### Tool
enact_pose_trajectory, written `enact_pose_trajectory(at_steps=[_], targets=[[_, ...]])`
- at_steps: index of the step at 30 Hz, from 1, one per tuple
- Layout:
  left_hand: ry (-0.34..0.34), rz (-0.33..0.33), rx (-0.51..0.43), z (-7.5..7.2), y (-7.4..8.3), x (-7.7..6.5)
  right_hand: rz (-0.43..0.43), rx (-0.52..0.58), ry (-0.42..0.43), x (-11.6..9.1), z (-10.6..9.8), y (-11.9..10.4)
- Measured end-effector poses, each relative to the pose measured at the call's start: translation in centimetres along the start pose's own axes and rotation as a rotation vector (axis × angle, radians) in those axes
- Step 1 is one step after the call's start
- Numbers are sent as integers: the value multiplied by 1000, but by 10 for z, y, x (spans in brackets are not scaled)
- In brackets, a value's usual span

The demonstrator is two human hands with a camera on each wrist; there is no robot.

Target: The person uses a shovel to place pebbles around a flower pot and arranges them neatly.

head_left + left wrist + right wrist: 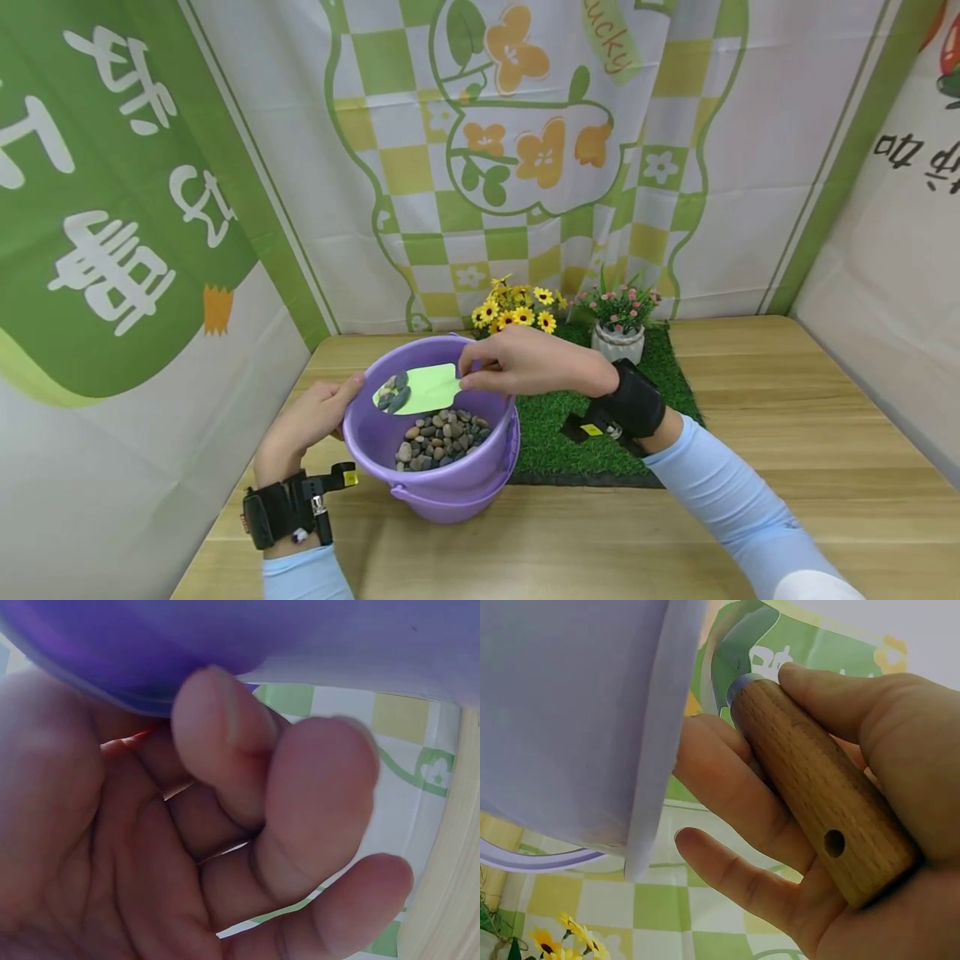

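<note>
Trowel in right grip, above bucket

The left hand holds the edge of a purple bucket, its fingers bent. Behind them is a cloth with green, white and yellow squares, beside pale wood.

Before me, a light wood-grain table carries a green grass-like mat. Near the mat's far edge I see yellow flowers and, to their right, pink flowers in a white pot. Behind them hangs a checkered curtain printed with "Lucky"; a green panel with white characters is on my left.
</note>
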State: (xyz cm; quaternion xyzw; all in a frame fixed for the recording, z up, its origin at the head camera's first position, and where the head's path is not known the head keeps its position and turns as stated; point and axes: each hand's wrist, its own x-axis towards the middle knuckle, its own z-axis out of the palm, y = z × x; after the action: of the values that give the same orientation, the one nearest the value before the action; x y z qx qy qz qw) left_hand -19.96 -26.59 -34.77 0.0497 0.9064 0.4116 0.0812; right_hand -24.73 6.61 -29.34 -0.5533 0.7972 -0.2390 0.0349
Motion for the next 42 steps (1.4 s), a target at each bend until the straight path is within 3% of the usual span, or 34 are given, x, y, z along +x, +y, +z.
enact_pose_trajectory(at_steps=[14, 23, 31, 42], targets=[[-10, 20, 13, -4, 2, -2, 65, 66, -3, -15, -12, 6], [-32, 44, 5, -2, 1, -1, 123, -5, 12, -29, -18, 14], [-38, 52, 1, -3, 1, -2, 181, 16, 1, -43, -28, 18], [-30, 40, 6, -3, 3, -4, 277, 27, 48, -69, -37, 26]])
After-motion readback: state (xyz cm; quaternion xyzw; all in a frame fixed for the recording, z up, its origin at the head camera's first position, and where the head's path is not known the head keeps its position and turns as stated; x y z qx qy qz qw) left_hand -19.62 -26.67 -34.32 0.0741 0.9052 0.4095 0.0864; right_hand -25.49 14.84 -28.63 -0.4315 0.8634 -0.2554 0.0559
